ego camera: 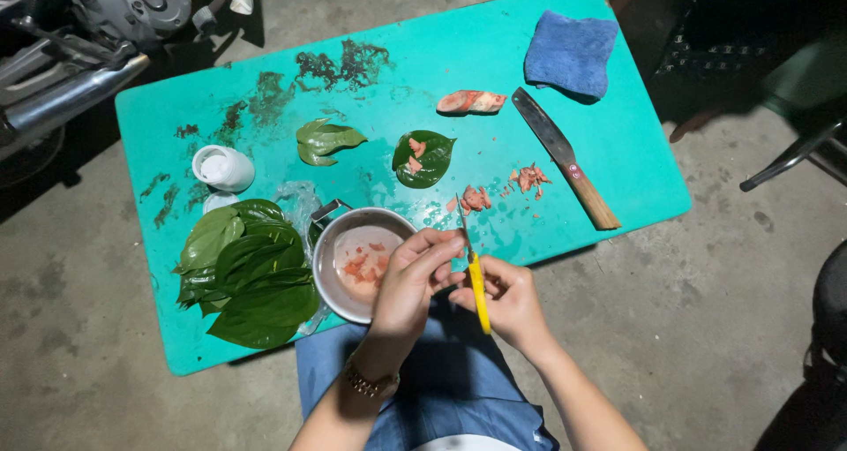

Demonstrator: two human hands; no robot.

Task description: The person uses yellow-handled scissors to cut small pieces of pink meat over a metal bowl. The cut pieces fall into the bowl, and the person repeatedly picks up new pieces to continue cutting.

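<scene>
While both hands meet over the near edge of the table (618, 142), the right hand (507, 301) is closed around the yellow handle of a small knife (475, 279), its thin blade pointing up and away from the person. The left hand (415, 279) curls just beside it, fingertips pinched together against the blade's base; whether they hold a small piece I cannot tell. A watch (371, 382) sits on the left wrist.

Directly under and left of the left hand stands a metal bowl (328, 270) holding pinkish-red shavings. Further left of that bowl lies a stack of large green leaves (247, 274) on clear plastic. Beyond the stack, away from the person, stands a white tub (223, 167).

Just past the knife tip, reddish chips (475, 199) lie scattered on the table, with another small heap (530, 177) a little to the right. Farther ahead of the hands lies a single leaf (423, 160) with a few red bits on it, and left of that a folded leaf (325, 142). Beyond the single leaf rests a cut nut (470, 102), pink and orange. To the right of the hands, well apart, lies a cleaver (565, 155) with a wooden handle, and past its tip a blue cloth (572, 54). Dark patches mark the far left of the table, where the paint is worn.

The person's lap, in blue fabric, is below the hands.
</scene>
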